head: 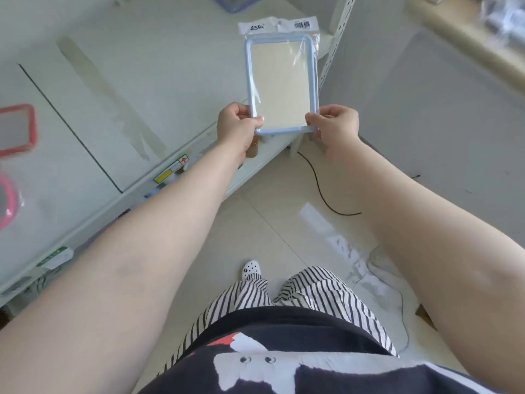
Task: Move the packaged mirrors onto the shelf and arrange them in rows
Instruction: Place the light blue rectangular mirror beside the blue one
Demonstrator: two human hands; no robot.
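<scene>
Both your left hand (pixel 238 124) and right hand (pixel 333 122) pinch the blue-framed mirror (pixel 282 85) at its near corners — lay it flat on the shelf (pixel 119 89), squared beside the red-framed mirror (pixel 17 129).

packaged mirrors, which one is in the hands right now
The blue-framed rectangular packaged mirror, gripped by left hand and right hand; the red-framed and pink-framed ones lie on the shelf.

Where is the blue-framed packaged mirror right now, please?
In the head view, the blue-framed packaged mirror is upper centre, held at its near corners by the left hand and right hand, over the white shelf's right end.
</scene>
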